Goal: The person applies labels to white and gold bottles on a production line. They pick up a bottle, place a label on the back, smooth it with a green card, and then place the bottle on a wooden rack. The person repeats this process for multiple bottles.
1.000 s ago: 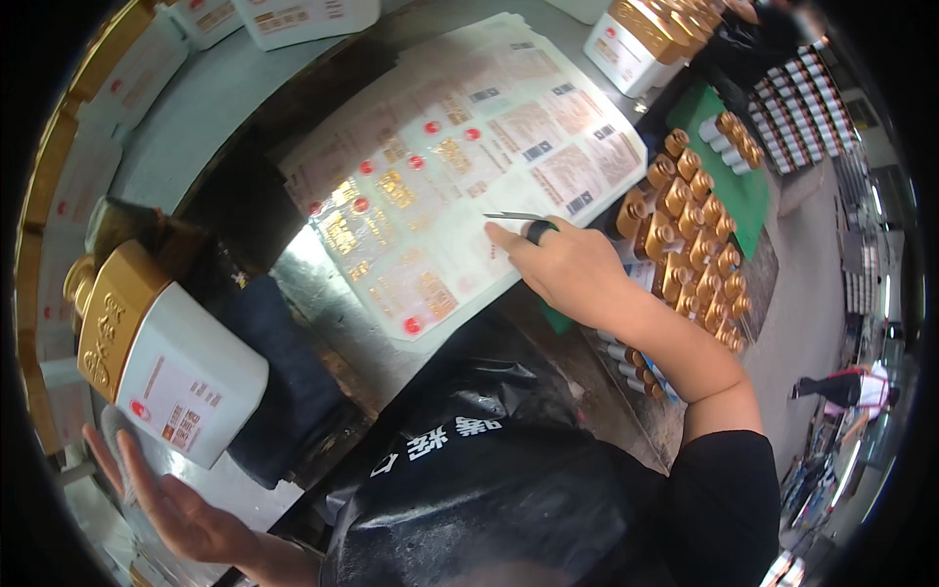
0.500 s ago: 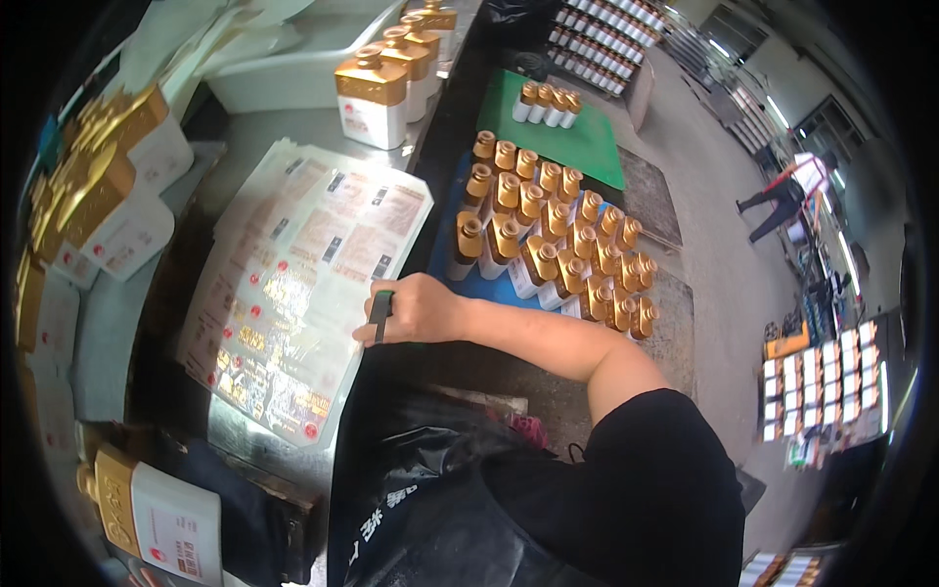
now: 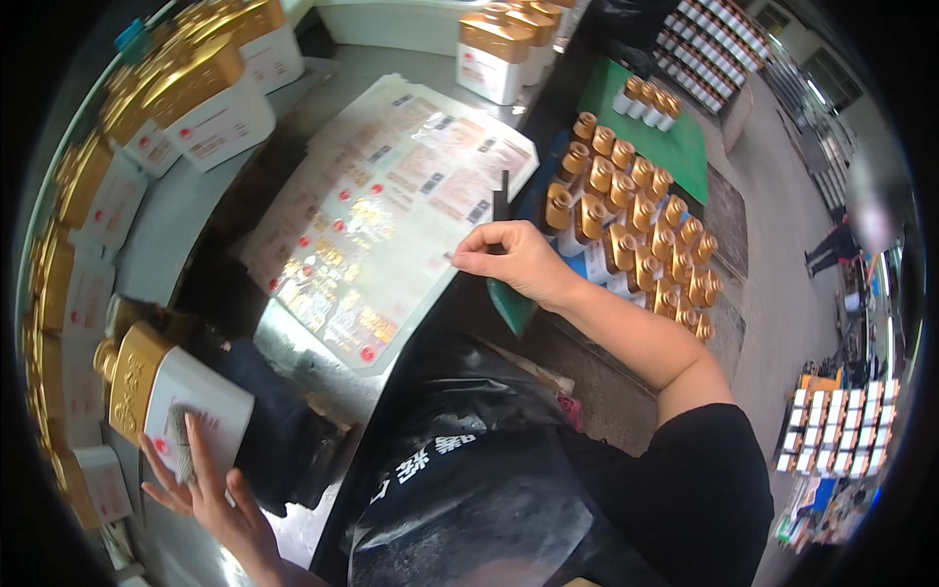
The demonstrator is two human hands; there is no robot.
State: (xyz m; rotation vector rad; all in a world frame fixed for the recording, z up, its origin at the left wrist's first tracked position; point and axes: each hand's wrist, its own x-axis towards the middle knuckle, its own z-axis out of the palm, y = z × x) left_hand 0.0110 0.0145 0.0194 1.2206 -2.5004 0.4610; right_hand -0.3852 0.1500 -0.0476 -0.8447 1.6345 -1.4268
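My right hand (image 3: 514,259) is closed, thumb and forefinger pinched at the right edge of a stack of pale printed sheets (image 3: 416,256) with gold lettering and red dots. It also holds a flat green tool (image 3: 509,307) with a narrow black strip jutting past the knuckles. A tiny dark speck shows at the fingertips; I cannot make out what it is. At lower left, a white bottle (image 3: 210,391) with a gold shoulder lies on its side over dark cloth. My left hand (image 3: 220,499) is open, fingers spread, a grey-wrapped finger against the bottle's white face.
Gold-topped white bottles (image 3: 220,117) line the left side of the metal bench. More bottles (image 3: 494,64) stand beyond the sheets, by a white tub (image 3: 391,24). Rows of bottles (image 3: 626,245) crowd a board on the right, near a green mat (image 3: 690,147). Another person (image 3: 836,245) is far right.
My left hand has come up from the lower edge onto the lying bottle. My right hand has turned, its fingertips now pinched at the sheet's edge. The whole view has shifted.
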